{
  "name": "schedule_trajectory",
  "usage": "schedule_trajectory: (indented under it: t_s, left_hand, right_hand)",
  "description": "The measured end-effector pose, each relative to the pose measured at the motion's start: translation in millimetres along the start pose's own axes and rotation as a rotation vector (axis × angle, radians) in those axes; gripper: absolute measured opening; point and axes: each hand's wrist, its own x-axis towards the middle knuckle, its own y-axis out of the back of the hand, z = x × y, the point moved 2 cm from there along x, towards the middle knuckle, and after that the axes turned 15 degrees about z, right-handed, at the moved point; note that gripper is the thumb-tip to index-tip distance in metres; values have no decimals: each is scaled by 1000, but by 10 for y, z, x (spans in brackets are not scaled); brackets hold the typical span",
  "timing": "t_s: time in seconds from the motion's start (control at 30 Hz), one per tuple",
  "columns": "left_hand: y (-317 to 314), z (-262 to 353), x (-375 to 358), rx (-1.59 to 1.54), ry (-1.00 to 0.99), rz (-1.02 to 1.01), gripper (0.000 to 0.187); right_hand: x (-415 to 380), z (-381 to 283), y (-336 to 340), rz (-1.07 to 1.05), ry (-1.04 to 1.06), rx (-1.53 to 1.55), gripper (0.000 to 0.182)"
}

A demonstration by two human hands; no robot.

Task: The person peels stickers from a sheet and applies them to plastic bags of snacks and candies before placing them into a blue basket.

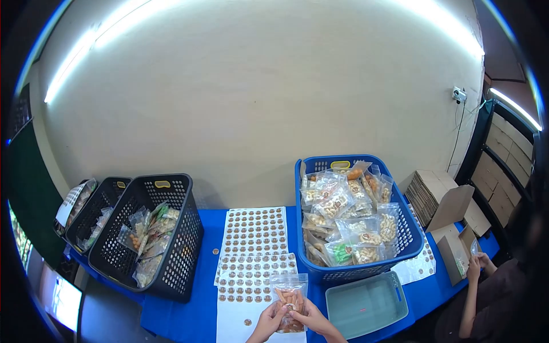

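A clear zip bag (pixel 290 284) of orange-brown stick-shaped snacks is held upright near the table's front edge. My left hand (pixel 267 323) grips its left side, and my right hand (pixel 315 320) grips the right. Both thumbs press close to a round sticker (pixel 290 307) on the bag's front; the other fingers are mostly hidden behind it. Just beyond the bag lie overlapping white sheets (pixel 251 260) with rows of round brown stickers. One loose sticker (pixel 247 322) is left of my left hand. To the right of my right hand is a grey-green plastic tray (pixel 337 330).
A blue basket (pixel 303 228) heaped with snack bags stands at the back right. Dark baskets (pixel 182 251) with more bags line the left. A co-worker's hands (pixel 479 264) hold a small clear bag by an open cardboard box (pixel 449 251). Folded cartons (pixel 426 197) lean behind.
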Motion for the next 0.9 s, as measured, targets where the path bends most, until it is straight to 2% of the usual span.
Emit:
schedule_trajectory:
  t_s: [0.1, 0.3, 0.47, 0.6, 0.67, 0.7, 0.8, 0.87, 0.9]
  left_hand:
    - [16, 33, -27, -17, 39, 14, 31]
    - [100, 73, -117, 194, -48, 9, 41]
    - [159, -125, -81, 167, -83, -48, 44]
    - [165, -72, -40, 238, -28, -106, 42]
    - [187, -115, -12, 187, -97, -81, 40]
    - [200, -184, -2, 159, -130, -70, 40]
    - [241, -486, 126, 129, -168, -17, 38]
    - [290, -753, 213, 164, -170, 23, 37]
    - [215, -586, 129, 151, -168, 34, 35]
  right_hand:
    - [-59, -59, -51, -28, -13, 37, 43]
    - [-58, 93, -78, -30, -60, 47, 44]
    - [-37, 254, 24, -19, -132, 90, 44]
    - [-19, 170, -9, -37, -89, 151, 39]
    - [-14, 103, -69, -8, -45, 184, 32]
    - [91, 498, 28, 101, 40, 169, 41]
    - [45, 368, -41, 94, 94, 26, 38]
    - [75, 524, 34, 102, 112, -32, 40]
    - [106, 619, 85, 111, 104, -51, 41]
